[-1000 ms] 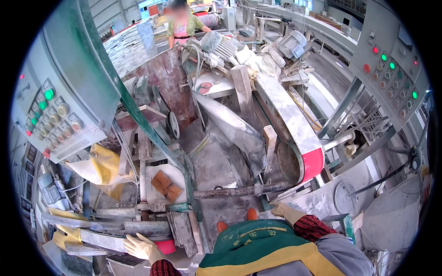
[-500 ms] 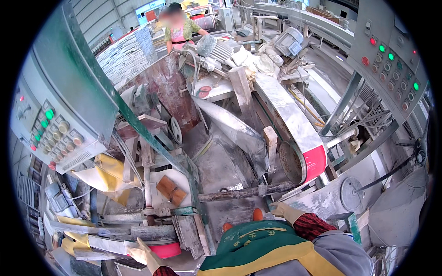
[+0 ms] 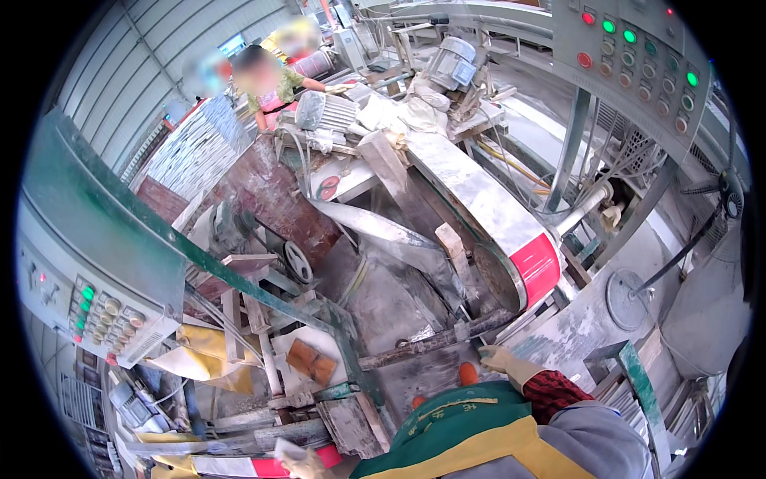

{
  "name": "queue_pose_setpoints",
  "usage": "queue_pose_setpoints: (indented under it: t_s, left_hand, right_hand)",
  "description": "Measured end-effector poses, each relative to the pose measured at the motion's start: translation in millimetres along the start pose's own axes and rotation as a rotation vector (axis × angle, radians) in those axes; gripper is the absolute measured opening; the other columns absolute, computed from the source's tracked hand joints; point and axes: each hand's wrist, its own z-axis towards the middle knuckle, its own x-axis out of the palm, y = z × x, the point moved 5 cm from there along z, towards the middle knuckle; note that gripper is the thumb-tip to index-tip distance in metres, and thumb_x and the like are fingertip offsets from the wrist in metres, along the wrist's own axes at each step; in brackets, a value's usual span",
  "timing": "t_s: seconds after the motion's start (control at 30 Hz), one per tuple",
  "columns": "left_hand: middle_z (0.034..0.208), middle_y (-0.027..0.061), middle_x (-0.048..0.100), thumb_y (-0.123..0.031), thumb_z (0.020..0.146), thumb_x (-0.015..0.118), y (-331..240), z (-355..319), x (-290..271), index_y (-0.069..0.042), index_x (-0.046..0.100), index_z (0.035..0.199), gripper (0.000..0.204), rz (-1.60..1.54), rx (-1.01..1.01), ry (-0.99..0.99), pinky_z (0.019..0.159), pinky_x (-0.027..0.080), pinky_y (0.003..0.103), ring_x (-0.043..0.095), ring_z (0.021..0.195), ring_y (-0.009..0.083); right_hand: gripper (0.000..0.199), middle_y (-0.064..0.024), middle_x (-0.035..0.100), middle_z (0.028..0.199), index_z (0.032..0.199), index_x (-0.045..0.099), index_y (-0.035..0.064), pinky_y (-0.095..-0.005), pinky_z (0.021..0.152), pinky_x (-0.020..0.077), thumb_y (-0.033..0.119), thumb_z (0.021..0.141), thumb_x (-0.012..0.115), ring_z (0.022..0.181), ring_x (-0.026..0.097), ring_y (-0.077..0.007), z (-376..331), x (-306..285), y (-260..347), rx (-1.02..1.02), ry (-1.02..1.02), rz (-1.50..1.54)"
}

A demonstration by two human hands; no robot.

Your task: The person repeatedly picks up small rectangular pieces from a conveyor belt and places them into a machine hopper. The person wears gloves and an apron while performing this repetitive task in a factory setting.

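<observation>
My left hand (image 3: pixel 306 465), in a pale glove, is at the lower edge, closed on a small pale flat piece (image 3: pixel 286 449). Just under it runs the low left belt (image 3: pixel 222 466), whitish with a red stretch. My right hand (image 3: pixel 503 362), also gloved, hangs in front of the right machine with its fingers stretched out and nothing visible in them. Beyond that hand lies the rounded end of the right belt (image 3: pixel 533 270), red there and whitish farther back. My green apron (image 3: pixel 447 427) fills the bottom middle.
A control cabinet (image 3: pixel 96 263) stands at left, and a button panel (image 3: pixel 638 68) hangs upper right. A wooden block (image 3: pixel 311 362) lies on the left frame. A round bar (image 3: pixel 439 339) crosses ahead of my orange boots (image 3: pixel 467 374). A co-worker (image 3: pixel 275 92) stands beyond the motors.
My view has swung, shifting most of the scene. My left hand has moved right along the low belt and now shows a pale flat piece. The co-worker's arm reaches out farther.
</observation>
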Motion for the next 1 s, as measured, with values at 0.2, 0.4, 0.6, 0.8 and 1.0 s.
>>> queue_pose_setpoints:
  t_s: [0.2,0.4,0.6,0.8,1.0]
  left_hand:
    - [0.125,0.0127,0.048,-0.003,0.065,0.072,-196,-110,4,0.000,0.041,0.129,0.071,-0.967,0.528,0.745,0.103,0.030,0.033,0.043,0.119,0.0234]
    - [0.137,0.0275,0.035,-0.009,0.063,0.076,-357,-224,-54,0.002,0.042,0.129,0.075,-0.891,1.296,0.663,0.106,0.030,0.040,0.036,0.127,0.0397]
    - [0.141,0.0250,0.032,-0.008,0.068,0.075,-370,-233,-66,-0.001,0.040,0.133,0.074,-0.884,1.439,0.974,0.107,0.028,0.038,0.033,0.131,0.0349]
    - [0.138,0.0161,0.039,-0.006,0.079,0.066,-263,-118,41,0.000,0.039,0.133,0.060,-0.710,0.841,1.050,0.102,0.035,0.033,0.039,0.127,0.0260]
    - [0.092,0.0011,0.055,-0.012,0.083,0.063,-165,-48,49,-0.001,0.036,0.135,0.060,-0.692,0.277,1.031,0.076,0.043,0.023,0.051,0.083,0.0109]
  right_hand:
    - [0.045,-0.0125,0.063,0.085,0.131,0.047,0.0065,-0.0273,0.056,0.0488,0.011,0.087,0.056,0.065,0.059,-0.0158,-8,16,82,-0.080,0.084,0.331]
    - [0.060,-0.0085,0.058,0.108,0.141,0.032,0.0142,-0.0279,0.070,0.0473,0.014,0.088,0.060,0.087,0.056,-0.0133,-78,59,275,-0.382,0.221,0.656]
    - [0.069,-0.0145,0.049,0.129,0.142,0.023,0.0006,-0.0305,0.100,0.0369,-0.005,0.081,0.055,0.118,0.047,-0.0211,-76,-36,249,-0.545,-0.408,0.745]
    - [0.083,-0.0162,0.051,0.123,0.144,0.014,0.0022,-0.0308,0.090,0.0447,-0.008,0.073,0.055,0.109,0.053,-0.0263,-56,-171,176,-0.469,-1.140,0.673]
    - [0.077,-0.0196,0.052,0.123,0.139,0.027,-0.0003,-0.0295,0.090,0.0437,-0.002,0.069,0.058,0.107,0.055,-0.0276,-11,-234,128,-0.389,-1.191,0.617]
